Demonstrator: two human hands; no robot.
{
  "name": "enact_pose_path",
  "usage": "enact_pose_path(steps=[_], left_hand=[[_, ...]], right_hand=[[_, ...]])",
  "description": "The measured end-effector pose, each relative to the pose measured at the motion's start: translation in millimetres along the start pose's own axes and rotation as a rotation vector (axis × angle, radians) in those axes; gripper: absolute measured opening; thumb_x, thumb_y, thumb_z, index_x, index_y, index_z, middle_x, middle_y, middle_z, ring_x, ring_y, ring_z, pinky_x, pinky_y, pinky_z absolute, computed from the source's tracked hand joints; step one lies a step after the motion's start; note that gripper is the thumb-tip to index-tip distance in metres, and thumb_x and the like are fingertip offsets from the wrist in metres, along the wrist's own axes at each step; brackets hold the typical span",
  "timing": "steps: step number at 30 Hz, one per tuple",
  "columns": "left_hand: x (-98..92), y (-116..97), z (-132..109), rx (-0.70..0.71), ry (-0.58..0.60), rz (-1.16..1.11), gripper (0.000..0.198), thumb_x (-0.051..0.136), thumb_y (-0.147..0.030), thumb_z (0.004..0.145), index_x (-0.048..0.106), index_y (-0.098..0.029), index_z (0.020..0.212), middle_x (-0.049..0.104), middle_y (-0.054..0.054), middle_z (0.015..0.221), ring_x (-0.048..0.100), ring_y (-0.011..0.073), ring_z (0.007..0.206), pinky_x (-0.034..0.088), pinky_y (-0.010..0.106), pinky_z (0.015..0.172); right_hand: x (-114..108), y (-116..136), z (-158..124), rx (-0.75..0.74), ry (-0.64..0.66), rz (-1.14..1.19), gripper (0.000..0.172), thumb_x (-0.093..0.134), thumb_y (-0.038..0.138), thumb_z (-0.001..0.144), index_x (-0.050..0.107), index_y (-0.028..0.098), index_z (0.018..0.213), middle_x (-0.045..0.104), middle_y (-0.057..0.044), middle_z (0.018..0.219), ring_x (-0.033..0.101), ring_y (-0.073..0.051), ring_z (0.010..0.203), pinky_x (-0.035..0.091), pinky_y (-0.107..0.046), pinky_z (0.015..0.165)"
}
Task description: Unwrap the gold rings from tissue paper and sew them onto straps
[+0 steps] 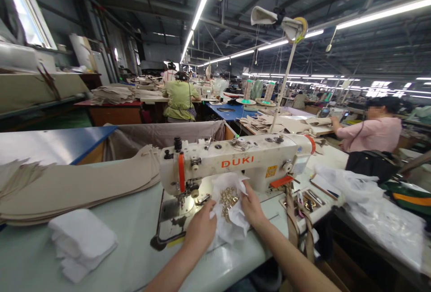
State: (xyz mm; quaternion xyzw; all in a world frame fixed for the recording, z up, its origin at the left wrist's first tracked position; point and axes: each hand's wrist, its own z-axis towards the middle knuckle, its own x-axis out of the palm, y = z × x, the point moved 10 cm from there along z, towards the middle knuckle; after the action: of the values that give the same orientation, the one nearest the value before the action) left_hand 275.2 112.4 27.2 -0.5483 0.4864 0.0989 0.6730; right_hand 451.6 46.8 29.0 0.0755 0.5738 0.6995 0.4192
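Note:
Both my hands grip a crumpled white plastic bag point(220, 233) in front of the sewing machine point(208, 161). My left hand point(204, 222) pinches the bag's left edge, and my right hand point(252, 204) closes on its right edge. Inside the spread bag lies a heap of small gold-coloured metal pieces point(229, 200), apparently rings or buckles. The bag rests on or just above the machine bed; I cannot tell which. To the left of my hands are the needle and presser foot point(182, 202) over the metal plate.
Beige cut panels point(84, 184) are stacked at left, with folded white cloth point(82, 242) nearer. At right are a tray of small parts point(308, 202), beige straps point(292, 215) and clear plastic bags point(377, 211). Co-workers sit ahead point(182, 96) and at right point(373, 128).

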Motion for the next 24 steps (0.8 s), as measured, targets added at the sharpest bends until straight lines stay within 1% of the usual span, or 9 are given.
enact_pose_path(steps=[4,8,11,14,17,19,21,23,24], left_hand=[[3.0,-12.3,14.3,0.004,-0.035,-0.094,0.038,0.045,-0.003,0.080,0.055,-0.014,0.115,0.065,0.012,0.114,0.059,0.0217,0.106,0.041,0.028,0.090],[6.2,-21.6,28.1,-0.007,-0.086,-0.144,0.042,0.045,-0.002,0.080,0.052,-0.013,0.121,0.065,0.013,0.113,0.061,0.0218,0.103,0.043,0.029,0.088],[6.4,-24.8,35.2,-0.015,-0.133,-0.192,0.045,0.043,0.000,0.080,0.051,-0.013,0.122,0.065,0.013,0.113,0.061,0.0218,0.103,0.044,0.030,0.088],[4.9,-26.9,39.0,-0.007,-0.176,-0.252,0.045,0.044,0.001,0.079,0.053,-0.014,0.120,0.066,0.012,0.112,0.062,0.0223,0.102,0.045,0.032,0.089],[1.8,-26.3,38.2,0.014,-0.230,-0.315,0.041,0.043,-0.002,0.080,0.055,-0.013,0.117,0.065,0.012,0.115,0.060,0.0217,0.105,0.043,0.033,0.094],[-0.2,-23.4,34.4,0.032,-0.262,-0.348,0.038,0.041,-0.003,0.081,0.056,-0.013,0.115,0.062,0.011,0.119,0.057,0.0201,0.111,0.040,0.032,0.098],[-3.3,-19.8,28.1,0.063,-0.292,-0.381,0.038,0.041,-0.003,0.079,0.057,-0.013,0.112,0.062,0.010,0.120,0.056,0.0192,0.112,0.040,0.032,0.099],[-8.7,-16.2,20.5,0.096,-0.323,-0.407,0.038,0.043,-0.003,0.076,0.058,-0.016,0.108,0.064,0.009,0.115,0.058,0.0195,0.109,0.042,0.033,0.096],[-11.7,-14.1,17.1,0.101,-0.334,-0.407,0.036,0.044,-0.004,0.075,0.059,-0.017,0.105,0.066,0.008,0.111,0.060,0.0200,0.105,0.044,0.033,0.094]], right_hand=[[9.8,6.5,34.7,-0.005,0.015,-0.008,0.046,0.038,0.013,0.076,0.055,0.014,0.120,0.063,-0.012,0.117,0.054,-0.024,0.114,0.040,-0.042,0.100],[14.3,21.5,60.5,-0.046,0.076,-0.021,0.046,0.045,0.011,0.072,0.056,0.017,0.117,0.068,-0.008,0.100,0.065,-0.022,0.090,0.052,-0.037,0.084],[3.4,35.3,64.8,-0.086,0.070,-0.067,0.044,0.050,0.011,0.073,0.055,0.018,0.116,0.067,-0.009,0.102,0.063,-0.025,0.096,0.048,-0.041,0.091],[-15.2,51.4,48.7,-0.153,0.021,-0.139,0.045,0.051,0.012,0.074,0.053,0.016,0.119,0.060,-0.012,0.116,0.050,-0.028,0.117,0.033,-0.048,0.105],[-23.2,82.8,13.1,-0.379,0.000,-0.330,0.047,0.047,0.012,0.079,0.048,0.011,0.126,0.050,-0.018,0.128,0.040,-0.029,0.124,0.031,-0.050,0.106],[-10.1,106.7,-17.1,-0.596,0.098,-0.432,0.047,0.042,0.009,0.082,0.045,0.011,0.129,0.048,-0.018,0.132,0.039,-0.027,0.126,0.035,-0.047,0.105],[10.3,123.0,-44.5,-0.775,0.250,-0.464,0.045,0.040,0.006,0.083,0.048,0.013,0.127,0.052,-0.015,0.129,0.040,-0.024,0.125,0.037,-0.043,0.104],[28.2,129.7,-59.2,-0.860,0.375,-0.463,0.040,0.041,0.007,0.084,0.054,0.014,0.121,0.059,-0.012,0.121,0.045,-0.023,0.121,0.039,-0.041,0.102],[34.5,128.5,-58.6,-0.846,0.410,-0.458,0.039,0.042,0.007,0.084,0.056,0.015,0.119,0.061,-0.011,0.118,0.048,-0.023,0.117,0.041,-0.040,0.100]])
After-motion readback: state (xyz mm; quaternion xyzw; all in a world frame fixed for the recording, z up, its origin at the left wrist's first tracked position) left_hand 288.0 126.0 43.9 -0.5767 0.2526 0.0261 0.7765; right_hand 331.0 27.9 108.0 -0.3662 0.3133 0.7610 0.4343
